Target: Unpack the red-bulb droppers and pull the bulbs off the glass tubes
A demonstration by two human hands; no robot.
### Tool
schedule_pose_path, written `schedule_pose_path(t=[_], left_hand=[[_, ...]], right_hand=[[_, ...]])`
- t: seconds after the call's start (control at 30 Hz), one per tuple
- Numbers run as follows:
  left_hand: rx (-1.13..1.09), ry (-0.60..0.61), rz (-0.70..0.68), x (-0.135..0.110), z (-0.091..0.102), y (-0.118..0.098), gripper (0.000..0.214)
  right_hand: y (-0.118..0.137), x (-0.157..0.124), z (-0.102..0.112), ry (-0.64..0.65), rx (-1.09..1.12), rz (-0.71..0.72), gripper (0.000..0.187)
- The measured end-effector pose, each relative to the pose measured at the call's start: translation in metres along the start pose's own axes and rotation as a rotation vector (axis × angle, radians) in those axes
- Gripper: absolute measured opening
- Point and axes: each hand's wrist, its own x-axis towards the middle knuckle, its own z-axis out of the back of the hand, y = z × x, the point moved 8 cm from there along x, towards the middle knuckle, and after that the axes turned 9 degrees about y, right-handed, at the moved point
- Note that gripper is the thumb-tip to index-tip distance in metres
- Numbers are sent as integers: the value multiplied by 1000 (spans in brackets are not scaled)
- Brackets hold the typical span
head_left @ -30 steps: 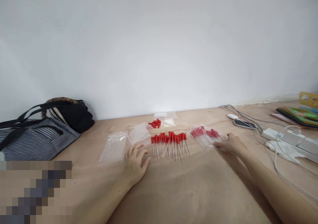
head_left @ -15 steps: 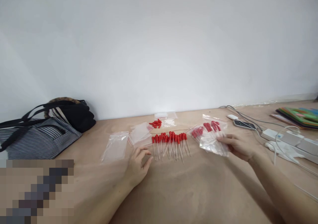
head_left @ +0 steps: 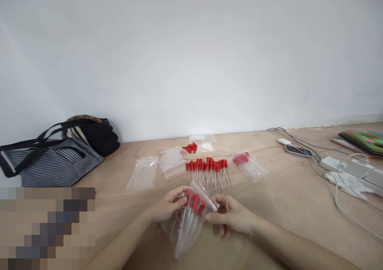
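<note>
in the head view, a clear, soft plastic zip bag of red-bulbed droppers [head_left: 189, 225] was on the near side of the loose row of slender red-bulbed clear droppers [head_left: 208, 172]; the left hand [head_left: 168, 207] pinched its upper left side, and the right hand [head_left: 231, 216] grasped the right end of its red-lined zip strip [head_left: 205, 195]; the held bag looked light, slippery and floppy, its slim contents perhaps fragile, so the zip strip seemed the kindest hold.

Loose droppers [head_left: 206, 171] behind front pouch [head_left: 188, 226], tote [head_left: 60, 162] left, power strip [head_left: 356, 170] right (phone [head_left: 298, 151] near it)
</note>
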Motion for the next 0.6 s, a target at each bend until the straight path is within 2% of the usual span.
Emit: schedule_pose_path(t=[0.1, 0.2, 0.27, 0.33, 0.4, 0.43, 0.47, 0.53, 0.6], left_hand=[[235, 111, 57, -3, 11, -2, 48], [535, 159, 31, -2, 11, -15, 28], [762, 104, -44, -3, 6, -30, 23], [953, -26, -129, -7, -2, -45, 23], [1041, -154, -199, -15, -12, -56, 17], [1052, -182, -227, -18, -19, -57, 15], [1051, -181, -253, -21, -26, -55, 21], [1044, -148, -294, -24, -39, -47, 52], [1032, -137, -307, -25, -45, -37, 71]], right_hand=[[2, 1, 10, -80, -54, -13, 46], [-2, 7, 5, -33, -118, -51, 37], [-4, 10, 1, -17, -139, -80, 31], [-5, 10, 0, -27, -166, -105, 23], [-3, 9, 1, -44, -202, -106, 15], [-2, 9, 1, -53, -215, -95, 13], [-1, 8, 2, -58, -223, -78, 12], [0, 9, 1, -61, -222, -47, 13], [0, 10, -1, -53, -213, -36, 14]])
